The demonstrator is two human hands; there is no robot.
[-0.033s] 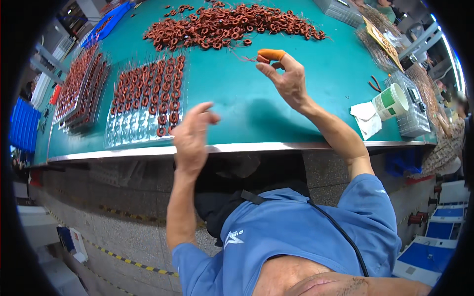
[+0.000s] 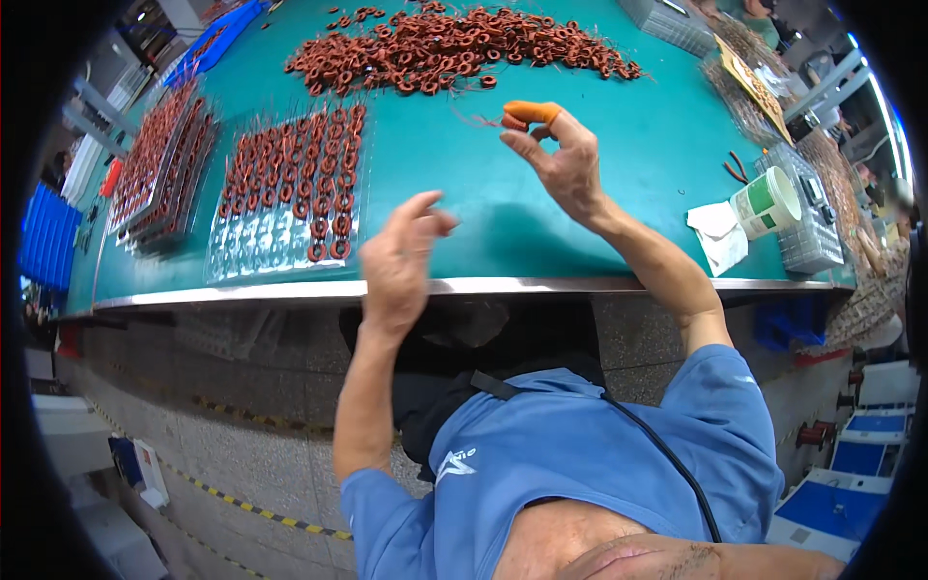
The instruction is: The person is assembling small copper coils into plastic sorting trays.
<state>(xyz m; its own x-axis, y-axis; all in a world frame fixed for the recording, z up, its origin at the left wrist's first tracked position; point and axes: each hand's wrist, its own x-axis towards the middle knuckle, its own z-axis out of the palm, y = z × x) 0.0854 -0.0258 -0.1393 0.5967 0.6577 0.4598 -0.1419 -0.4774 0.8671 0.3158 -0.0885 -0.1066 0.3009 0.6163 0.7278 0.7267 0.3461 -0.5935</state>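
My right hand is raised over the green table and pinches a small copper-wound ring coil between thumb and index finger. An orange cover sits on that index finger. Thin wire leads trail from the coil to the left. My left hand, slightly blurred, hovers above the table's front edge with fingers apart and nothing visible in it. Left of it lies a clear plastic tray with rows of upright ring coils; its front left pockets hold none. A big heap of loose coils lies at the back.
Stacked filled trays stand at the far left, beside a blue bin. To the right are a white-and-green cup, a white cloth, pliers and a clear plastic box. A metal edge borders the table's front.
My left hand has moved right, away from the tray. The right hand stays almost in place, still pinching the coil.
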